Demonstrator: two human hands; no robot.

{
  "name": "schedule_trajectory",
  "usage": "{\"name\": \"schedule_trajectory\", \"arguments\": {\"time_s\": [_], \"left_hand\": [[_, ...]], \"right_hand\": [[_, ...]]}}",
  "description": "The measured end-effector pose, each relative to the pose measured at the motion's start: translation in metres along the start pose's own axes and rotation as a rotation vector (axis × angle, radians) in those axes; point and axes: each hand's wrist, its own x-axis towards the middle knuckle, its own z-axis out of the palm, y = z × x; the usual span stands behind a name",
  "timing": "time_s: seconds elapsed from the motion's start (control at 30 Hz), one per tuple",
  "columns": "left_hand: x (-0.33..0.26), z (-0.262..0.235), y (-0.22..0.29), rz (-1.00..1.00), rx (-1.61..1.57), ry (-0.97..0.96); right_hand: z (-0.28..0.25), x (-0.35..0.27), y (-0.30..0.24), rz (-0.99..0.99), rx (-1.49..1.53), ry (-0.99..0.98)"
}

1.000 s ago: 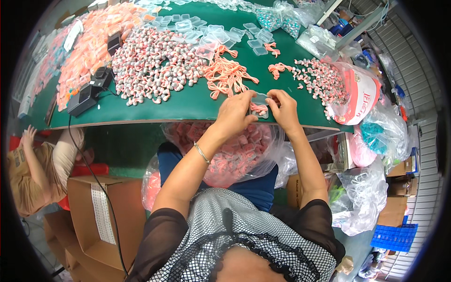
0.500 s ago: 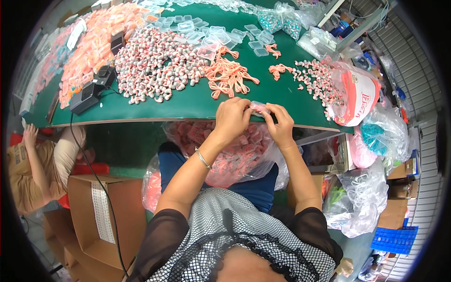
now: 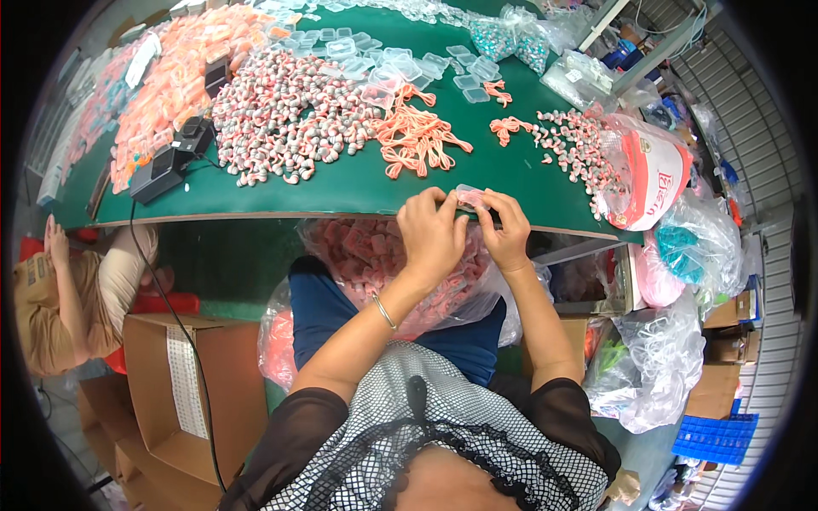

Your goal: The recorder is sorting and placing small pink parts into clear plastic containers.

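Just over the front edge of the green table (image 3: 328,189), a small clear plastic box (image 3: 469,197) with something pinkish inside is between my two hands. My right hand (image 3: 509,232) pinches its right side between thumb and fingers. At the box's left end, my left hand (image 3: 430,232) has its fingers curled against it, partly hiding that end. Beyond my hands lies a bundle of orange cords (image 3: 417,140). A large heap of small striped pink, white and grey pieces (image 3: 285,115) spreads to its left.
Empty clear boxes (image 3: 399,64) lie behind the cords. Farther left is a pile of orange-filled boxes (image 3: 183,72), beside black devices (image 3: 158,175). An open bag (image 3: 652,175) spills pieces at right. Below the table, a plastic sack (image 3: 358,247) holds filled boxes. A co-worker (image 3: 64,307) sits left, near cartons (image 3: 187,383).
My left hand has shifted slightly right and down, and its thumb has dropped from the box. My right hand stays at the box, which has barely moved.
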Motion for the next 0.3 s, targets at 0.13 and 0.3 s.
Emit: {"name": "schedule_trajectory", "arguments": {"time_s": [0.13,0.3], "left_hand": [[-0.007,0.008,-0.001,0.042,0.006,0.033],[0.002,0.014,-0.018,0.017,0.006,-0.037]], "right_hand": [[0.0,0.0,-0.002,-0.017,0.014,0.016],[0.002,-0.002,0.001,-0.026,0.011,0.02]]}}
